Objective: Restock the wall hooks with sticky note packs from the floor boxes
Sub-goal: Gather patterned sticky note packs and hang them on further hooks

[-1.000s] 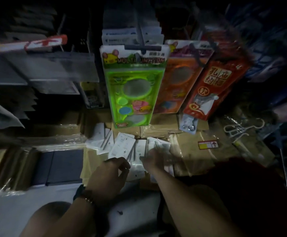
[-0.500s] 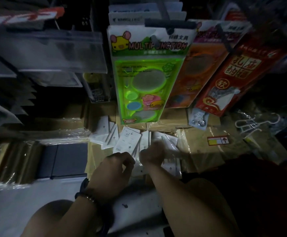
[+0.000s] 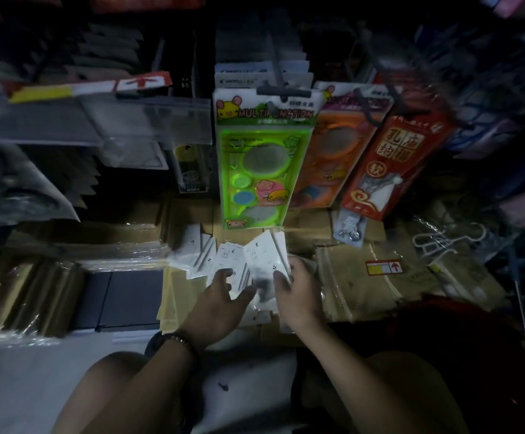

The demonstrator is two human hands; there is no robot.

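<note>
**Dim aisle floor: packs fanned right under your hands, hooks above**

Dark shop floor (image 3: pixel 20 386), you're crouched at the cartons.

- Left hand (image 3: pixel 220 303): fingers spread, resting flat on the lower edge of the white sticky note packs (image 3: pixel 228 261). Not gripping anything that I can see.
- Right hand (image 3: pixel 298 292): curled around the right side of the raised pack (image 3: pixel 262 253), thumb on its face. Looks like a pinch, though blur hides the fingertips.
- Packs lie directly ahead of both hands, fanned out, long axes pointing away from you and tilted up. Right hand is nearer the raised one.
- Packs sit on top of taped floor boxes (image 3: pixel 364 286). Cannot tell what's inside the boxes.
- Farther up: green stencil set (image 3: pixel 262 164) hangs from a wall hook (image 3: pixel 281 92), straight above the packs. Judgement: next lift goes up and forward.
</note>
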